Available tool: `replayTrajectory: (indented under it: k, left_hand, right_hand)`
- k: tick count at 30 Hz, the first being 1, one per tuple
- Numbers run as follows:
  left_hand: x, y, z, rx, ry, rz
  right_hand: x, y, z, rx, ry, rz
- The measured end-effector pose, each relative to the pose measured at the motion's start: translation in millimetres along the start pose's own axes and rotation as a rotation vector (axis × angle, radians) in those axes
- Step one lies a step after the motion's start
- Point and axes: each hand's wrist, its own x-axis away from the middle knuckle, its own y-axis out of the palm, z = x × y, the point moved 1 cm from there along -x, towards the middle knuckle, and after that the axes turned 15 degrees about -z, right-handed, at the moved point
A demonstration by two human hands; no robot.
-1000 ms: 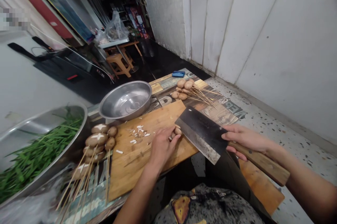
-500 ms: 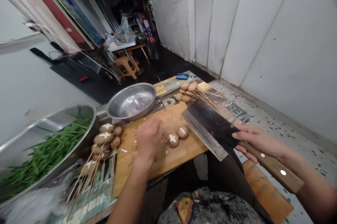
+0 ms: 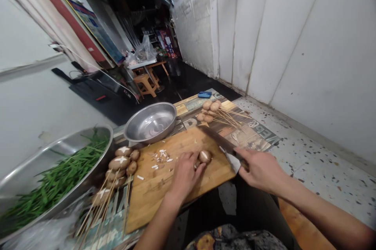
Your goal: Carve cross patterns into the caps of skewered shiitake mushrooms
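Observation:
My left hand [image 3: 185, 173] is on the wooden cutting board [image 3: 147, 207], fingers curled round a mushroom that is mostly hidden under them. Against its fingertips sits a brown mushroom [image 3: 205, 156] with one white slit in its cap. My right hand [image 3: 260, 168] grips a cleaver [image 3: 216, 138] by the handle, with the blade over the board's right side, just right of the mushrooms. White mushroom trimmings [image 3: 161, 156] lie scattered on the board. To its left are skewered mushrooms [image 3: 121, 162], several with white crosses cut in their caps.
A steel basin [image 3: 149, 122] stands behind the board. At the left is a large metal bowl [image 3: 109, 140] of green leaves [image 3: 64, 175]. More skewered mushrooms [image 3: 209, 112] and a blue object [image 3: 205, 94] lie on the far part of the table. A wall [image 3: 293, 38] runs along the right.
My left hand has moved right and down onto the mushrooms, covering the cross-cut one. My right hand has brought the cleaver left, its blade turned more edge-down. The view has tilted slightly up.

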Motion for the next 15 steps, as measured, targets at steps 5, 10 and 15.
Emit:
replayTrajectory:
  k: [5, 10, 15]
  left_hand:
    - [6, -12.5, -22, 0.049, 0.035, -0.065]
    - [10, -13.2, -43, 0.114, 0.061, -0.050]
    - [-5, -1.8, -46, 0.089, 0.142, -0.065]
  right_hand:
    - [-51, 8, -25, 0.249, -0.021, -0.024]
    - [-84, 16, -37, 0.287, -0.007, -0.061]
    - [-80, 11, -49, 0.177, -0.027, -0.161]
